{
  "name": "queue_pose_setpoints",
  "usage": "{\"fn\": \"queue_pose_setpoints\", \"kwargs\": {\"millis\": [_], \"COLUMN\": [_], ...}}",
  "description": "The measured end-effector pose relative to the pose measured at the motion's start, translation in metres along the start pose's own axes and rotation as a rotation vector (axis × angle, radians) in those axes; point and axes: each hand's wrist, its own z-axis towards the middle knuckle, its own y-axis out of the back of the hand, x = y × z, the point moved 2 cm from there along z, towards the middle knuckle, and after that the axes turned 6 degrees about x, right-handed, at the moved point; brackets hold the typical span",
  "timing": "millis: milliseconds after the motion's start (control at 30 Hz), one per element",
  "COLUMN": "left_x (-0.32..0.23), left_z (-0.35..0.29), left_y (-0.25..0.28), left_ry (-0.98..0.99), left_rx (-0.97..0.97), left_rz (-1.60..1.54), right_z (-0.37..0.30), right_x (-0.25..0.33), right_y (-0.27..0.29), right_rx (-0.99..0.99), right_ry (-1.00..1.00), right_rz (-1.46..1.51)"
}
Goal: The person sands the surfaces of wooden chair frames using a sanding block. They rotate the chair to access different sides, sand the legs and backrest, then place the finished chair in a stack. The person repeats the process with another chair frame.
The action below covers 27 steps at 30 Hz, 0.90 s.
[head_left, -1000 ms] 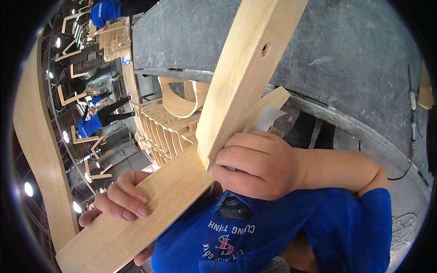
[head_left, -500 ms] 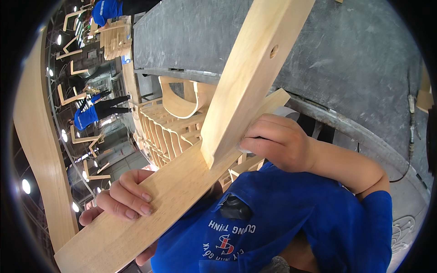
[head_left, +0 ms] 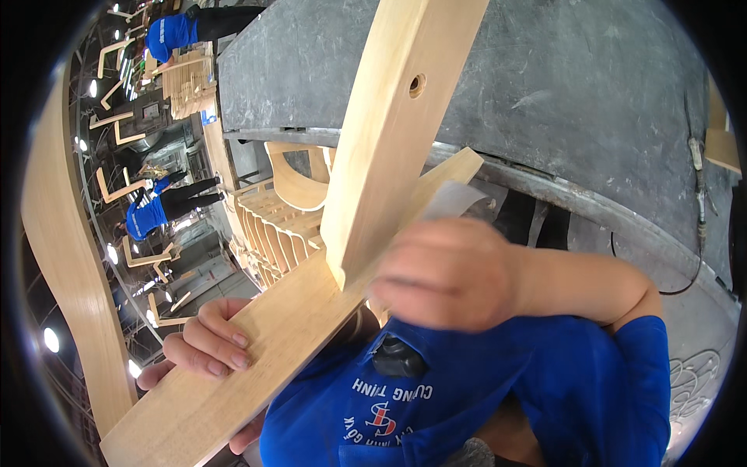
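A pale wooden frame part has a flat board (head_left: pixel 233 373) running from lower left to upper right and a thick post (head_left: pixel 389 132) joined to it at an angle. The post has a round hole in one face. My left hand (head_left: pixel 206 342) is closed around the lower part of the board, fingers on top. At the joint, my right hand (head_left: pixel 447 272) is closed and smeared by motion, beside the post's foot. Out of it sticks a thin pale-grey sheet (head_left: pixel 453 200), apparently sandpaper. The hand hides part of the board and the fingertips.
A grey worktable (head_left: pixel 576 101) stretches beyond the post. Several curved wooden frames (head_left: pixel 272 233) stand stacked behind the joint. A long wooden piece (head_left: pixel 74 257) runs down the left side. Co-workers in blue shirts (head_left: pixel 148 218) are farther left. A thin hose (head_left: pixel 700 187) lies at right.
My right hand has moved left and slightly down beside the joint, and more of the pale sheet shows. The post has shifted left in view. My left hand keeps its hold.
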Motion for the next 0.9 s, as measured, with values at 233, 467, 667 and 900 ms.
{"fn": "queue_pose_setpoints", "kwargs": {"millis": [233, 467, 667, 900], "left_x": [0.004, 0.037, 0.040, 0.046], "left_z": [-0.017, -0.028, -0.039, -0.036], "left_y": [0.026, 0.058, 0.052, 0.058], "left_ry": [0.032, -0.129, -0.082, -0.071], "left_rx": [0.024, -0.043, -0.220, -0.181], "left_rz": [-0.025, -0.082, -0.023, -0.140], "right_z": [-0.064, -0.074, -0.032, 0.126], "right_x": [-0.065, -0.088, -0.117, -0.171], "right_y": [-0.011, 0.056, 0.136, 0.197], "right_rx": [0.179, -0.250, -0.561, -0.591], "right_ry": [-0.332, -0.731, -0.713, -0.175], "right_rz": [-0.208, -0.094, -0.425, -0.724]}}
